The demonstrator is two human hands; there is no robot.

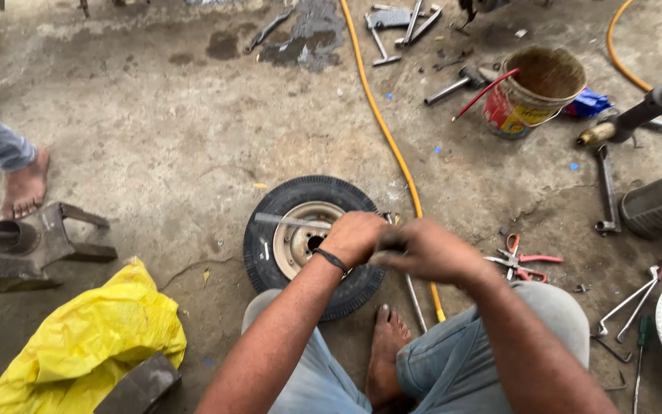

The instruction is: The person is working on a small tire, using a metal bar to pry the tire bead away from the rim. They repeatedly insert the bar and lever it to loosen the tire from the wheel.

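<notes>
- Head view: small tyre point(312, 244) on a pale metal rim lies flat on the concrete floor point(155, 146), just ahead of the person's bare foot point(387, 354).
- Left hand point(355, 238): fist closed over the tyre's right side, gripping a thin flat metal bar point(289, 221) that lies across the rim.
- Right hand point(427, 249): just right of the tyre, fingers curled shut on a dark handle; blurred, what tool it is cannot be told.
- Yellow hose point(387, 138) runs from beyond the tyre down past its right edge.
- Red-handled pliers point(521, 261) right of the tyre; yellow bag point(90, 337) to its lower left; bucket point(534, 90) well beyond, upper right.
</notes>
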